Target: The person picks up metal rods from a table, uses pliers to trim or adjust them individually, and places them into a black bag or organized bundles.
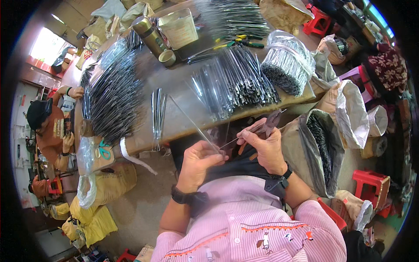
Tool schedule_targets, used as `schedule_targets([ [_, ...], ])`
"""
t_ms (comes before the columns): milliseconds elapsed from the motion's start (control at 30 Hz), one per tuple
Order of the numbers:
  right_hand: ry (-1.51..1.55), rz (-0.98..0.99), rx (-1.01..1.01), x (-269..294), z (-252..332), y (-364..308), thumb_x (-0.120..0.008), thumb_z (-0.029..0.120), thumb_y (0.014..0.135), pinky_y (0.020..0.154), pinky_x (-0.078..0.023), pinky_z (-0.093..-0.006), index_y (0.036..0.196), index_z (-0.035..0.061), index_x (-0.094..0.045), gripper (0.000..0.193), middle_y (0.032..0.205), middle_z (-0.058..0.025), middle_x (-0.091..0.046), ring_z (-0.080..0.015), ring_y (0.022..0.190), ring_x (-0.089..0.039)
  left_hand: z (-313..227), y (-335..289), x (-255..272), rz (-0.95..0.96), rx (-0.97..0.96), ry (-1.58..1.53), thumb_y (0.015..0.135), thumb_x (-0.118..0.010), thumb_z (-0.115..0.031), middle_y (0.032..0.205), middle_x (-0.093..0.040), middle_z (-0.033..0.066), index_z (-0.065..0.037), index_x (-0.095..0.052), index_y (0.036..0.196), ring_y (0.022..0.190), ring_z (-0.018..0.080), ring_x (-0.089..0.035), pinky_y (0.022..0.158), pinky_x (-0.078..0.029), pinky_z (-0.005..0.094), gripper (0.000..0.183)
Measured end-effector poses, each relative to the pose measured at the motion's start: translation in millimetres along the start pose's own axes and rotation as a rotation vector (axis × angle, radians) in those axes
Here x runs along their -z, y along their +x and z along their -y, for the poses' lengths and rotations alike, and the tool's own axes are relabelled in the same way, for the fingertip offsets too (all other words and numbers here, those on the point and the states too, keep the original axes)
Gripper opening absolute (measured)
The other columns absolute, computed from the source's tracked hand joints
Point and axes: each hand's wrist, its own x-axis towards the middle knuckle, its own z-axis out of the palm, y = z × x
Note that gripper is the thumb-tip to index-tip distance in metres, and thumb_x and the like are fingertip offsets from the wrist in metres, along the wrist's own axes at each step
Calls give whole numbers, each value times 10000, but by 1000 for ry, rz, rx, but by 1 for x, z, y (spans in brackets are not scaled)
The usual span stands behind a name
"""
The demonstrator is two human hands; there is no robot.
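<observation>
My left hand (197,165) is closed, pinching a long thin metal strip (192,120) that slants up over the table's front edge. In my right hand (269,152) is a pair of pliers (273,120), its grey jaws pointing up and right and its orange handles below the fingers. A thin length of metal also runs between the two hands, touching the right fingertips. Just beyond, a small bundle of strips (159,114) lies on the table (174,83). Farther right is a row of similar strips (248,81), some in clear plastic.
A large strip pile (113,94) covers the table's left. A plastic-wrapped bundle (289,65), thermos (150,37), cup (167,57) and yellow-and-green-handled tools (244,43) are also there. An open sack (323,150) stands right, near a red stool (370,188). Another person (50,126) works left.
</observation>
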Motion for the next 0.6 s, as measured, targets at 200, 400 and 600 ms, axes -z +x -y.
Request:
schedule_targets([
  [200, -93, 41, 31, -2, 4, -3, -605, -5, 829, 542, -541, -301, 849, -10, -518, 90, 803, -154, -651, -174, 683, -636, -2, -1, 1, 1, -16, 25, 771, -656, 42, 847, -667, 111, -21, -576, 922, 767, 215, -676, 679, -562, 303, 182],
  [400, -100, 158, -39, -6, -8, -4, -630, 26, 823, 518, -520, -268, 944, -30, -539, 161, 785, -128, -652, -162, 667, -637, -1, 0, 0, 11, -12, 48, 775, -647, 49, 828, -666, 113, -8, -587, 907, 768, 209, -676, 677, -562, 304, 155],
  [600, -50, 8, -40, -13, -3, 3, -608, 57, 849, 530, -526, -279, 1049, -69, -507, 258, 825, -135, -648, -164, 666, -627, -2, -1, 9, -44, 8, 140, 777, -635, 58, 806, -663, 104, 4, -588, 923, 766, 198, -675, 673, -559, 286, 163],
])
